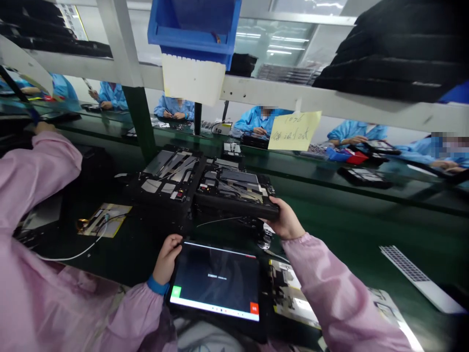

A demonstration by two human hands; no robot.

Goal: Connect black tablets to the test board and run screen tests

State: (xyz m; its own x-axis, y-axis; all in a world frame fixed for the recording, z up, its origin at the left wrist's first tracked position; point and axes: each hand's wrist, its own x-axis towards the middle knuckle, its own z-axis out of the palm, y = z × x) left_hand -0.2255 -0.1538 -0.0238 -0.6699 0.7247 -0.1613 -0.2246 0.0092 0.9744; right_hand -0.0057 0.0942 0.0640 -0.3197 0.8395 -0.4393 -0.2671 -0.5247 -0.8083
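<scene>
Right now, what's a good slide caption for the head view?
Left hand holding the edge of a lit tablet, right hand gripping a black tray of parts at a green workbench.

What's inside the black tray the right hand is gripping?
Inside the black tray at the right hand are flat grey pieces, among others. Whatever lies beneath them is covered.

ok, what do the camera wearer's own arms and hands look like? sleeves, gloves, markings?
Left hand: bare, no glove; loose, creased pink left sleeve with a snug blue cuff at the wrist. Right hand: also bare; matching wrinkled pink right sleeve, gathered at the wrist, no blue showing there. No markings visible on either sleeve.
</scene>
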